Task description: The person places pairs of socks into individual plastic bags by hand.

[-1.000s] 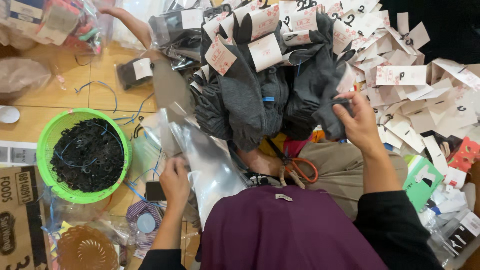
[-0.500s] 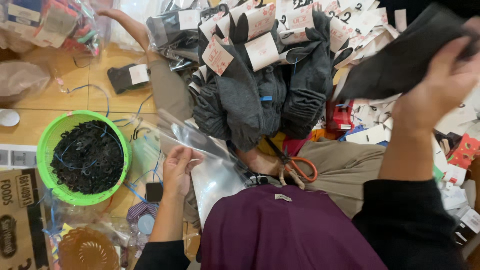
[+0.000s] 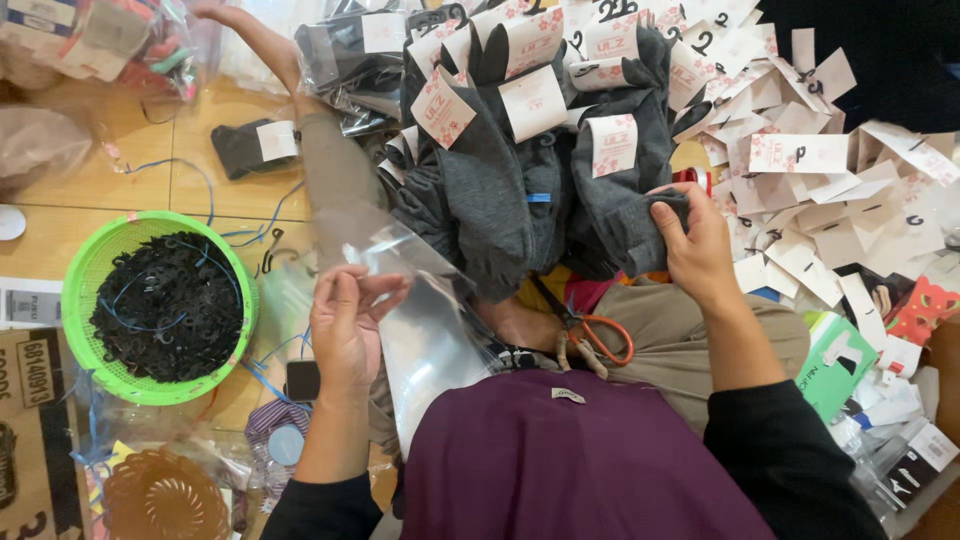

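Two hands are busy over a crowded floor. The left hand (image 3: 345, 325) pinches the edge of a clear, glossy plastic bag (image 3: 425, 320), fingers curled against the film, and the bag slants down across the person's lap onto the purple top (image 3: 560, 460). The right hand (image 3: 695, 245) closes tight on the corner of a dark grey folded sock (image 3: 610, 215), one of a heap of dark grey socks with white paper labels (image 3: 520, 170) piled straight ahead, just above the knees. Between the two hands, on the lap, lie orange-handled scissors (image 3: 590, 335), blades pointing up toward the heap. Off to the right, a spread of loose white paper tags (image 3: 800, 200) covers the floor, touching the sock pile's edge. Down on the left sits a round green plastic basket (image 3: 75, 300) full of small black hooks (image 3: 165, 305), with thin blue string (image 3: 265, 215) trailing near it. Below that, a brown plastic basket (image 3: 165, 500) sits in clear wrapping. At the top, another person's arm in a tan sleeve (image 3: 325, 160) reaches across the wooden floor (image 3: 200, 150), beside a single dark sock with a white label (image 3: 255, 148).
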